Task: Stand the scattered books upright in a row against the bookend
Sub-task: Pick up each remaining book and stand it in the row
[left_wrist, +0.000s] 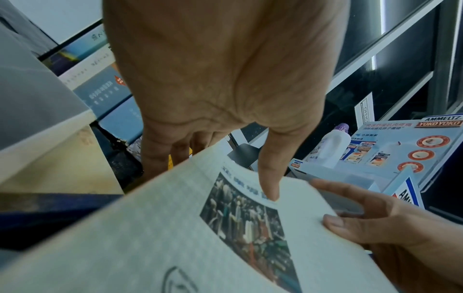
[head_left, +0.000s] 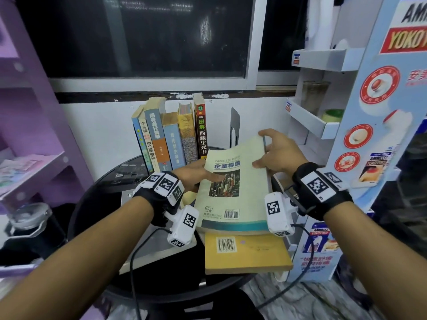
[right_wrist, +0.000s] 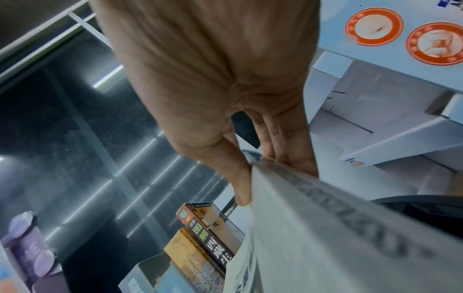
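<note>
Both hands held one large pale book (head_left: 233, 181), lifted at a tilt above the bench (head_left: 97, 195). The right hand (head_left: 275, 151) pinched its far right edge, thumb on the cover and fingers wrapped behind. The left hand (head_left: 191, 176) clasped the left edge, fingers underneath and the thumb on the cover.

Beyond the hands, a row of books (head_left: 171, 137) already stood upright, and the dark bookend (head_left: 234, 125) stood just beyond the right hand's fingertips, with a gap between it and the row. A yellow book (head_left: 247, 252) lay flat on the bench nearer the person, under the lifted one.

To do this step well, I judged the book should be swung upright, bottom edge landing first in the gap, then slid flush against the red-spined end book (head_left: 200, 128). The left hand would do best to steady the row, since the leftmost books leaned.

The right wrist view showed what the head view hid: the thumb (right_wrist: 240, 184) pressed at the page block's corner and fingers behind it. The left wrist view alone showed the left thumb (left_wrist: 269, 174) resting on the cover beside the photograph.
</note>
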Tool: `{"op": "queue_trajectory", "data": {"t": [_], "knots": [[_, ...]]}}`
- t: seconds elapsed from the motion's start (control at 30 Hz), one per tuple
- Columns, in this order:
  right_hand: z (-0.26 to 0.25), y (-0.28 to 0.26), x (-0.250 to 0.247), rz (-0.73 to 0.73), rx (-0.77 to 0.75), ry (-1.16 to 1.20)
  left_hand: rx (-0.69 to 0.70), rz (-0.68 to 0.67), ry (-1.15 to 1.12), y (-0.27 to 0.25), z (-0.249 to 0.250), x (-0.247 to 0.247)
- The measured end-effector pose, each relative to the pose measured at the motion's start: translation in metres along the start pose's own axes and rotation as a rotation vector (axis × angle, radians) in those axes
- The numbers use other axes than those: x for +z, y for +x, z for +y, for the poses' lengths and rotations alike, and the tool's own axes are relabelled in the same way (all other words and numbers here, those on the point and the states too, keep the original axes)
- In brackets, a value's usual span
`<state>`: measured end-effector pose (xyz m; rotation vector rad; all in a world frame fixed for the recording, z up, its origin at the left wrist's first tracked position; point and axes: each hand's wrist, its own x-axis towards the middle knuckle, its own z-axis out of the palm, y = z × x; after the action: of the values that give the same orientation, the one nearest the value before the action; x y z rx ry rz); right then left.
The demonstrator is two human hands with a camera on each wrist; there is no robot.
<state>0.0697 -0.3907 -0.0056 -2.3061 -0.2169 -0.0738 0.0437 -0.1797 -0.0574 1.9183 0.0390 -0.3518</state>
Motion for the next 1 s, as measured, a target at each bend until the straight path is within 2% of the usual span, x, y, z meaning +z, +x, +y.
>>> {"op": "queue_trajectory", "data": {"t": [0.33,0.5,0.67,0.8,1.0], "knots": [[-0.028,-0.014,-0.008,0.190,-0.248,0.085,0.140,0.283,-0.286,0.010,0.031,-0.011],[-0.041,-0.017,-0.012,0.183,-0.284,0.036,0.231,0.406,-0.395,0.019,0.043,-0.014],[-0.048,-0.021,-0.022,0.072,-0.287,0.059,0.247,0.420,-0.447,0.054,0.039,-0.032],[-0.058,-0.018,-0.029,0.044,-0.270,0.045,0.336,0.352,-0.454,0.034,0.061,-0.018],[-0.066,-0.010,-0.034,0.066,-0.249,-0.040,0.399,0.264,-0.418,0.039,0.073,-0.012]]}}
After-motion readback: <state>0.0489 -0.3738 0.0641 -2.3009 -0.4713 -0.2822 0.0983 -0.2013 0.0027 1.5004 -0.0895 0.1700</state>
